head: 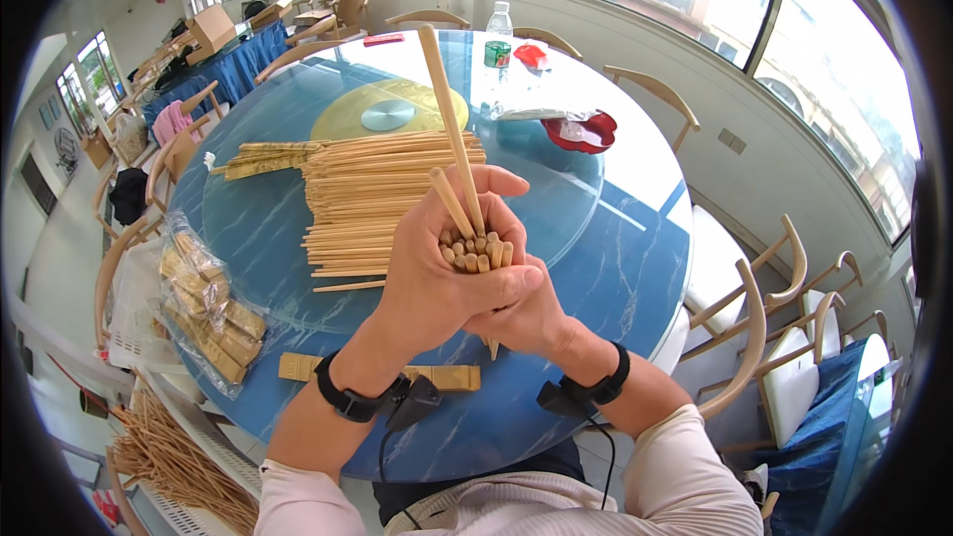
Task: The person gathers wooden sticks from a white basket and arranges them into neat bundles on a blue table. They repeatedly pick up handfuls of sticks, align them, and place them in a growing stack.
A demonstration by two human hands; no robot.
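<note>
Both my hands are wrapped around a bundle of wooden chopsticks (476, 249), whose ends face up. My left hand (439, 268) circles the bundle from the left side, and my right hand (521, 298) clasps it from the right and below. Two chopsticks stand out above the rest, one much higher. Just beyond my hands, a wide stack of chopsticks (365, 201) lies on the glass turntable, with printed paper sleeves (268, 158) at its left end. A folded golden-brown paper sleeve (456, 378) rests near the table's front edge, partly behind my left wrist.
A clear plastic bag of packed sleeves (212, 305) lies at the table's left edge. Below it, a white plastic basket (167, 510) holds many loose chopsticks. Farther back stand a water bottle (498, 45) and a red dish (581, 135). Wooden chairs (752, 335) surround the round table (633, 268).
</note>
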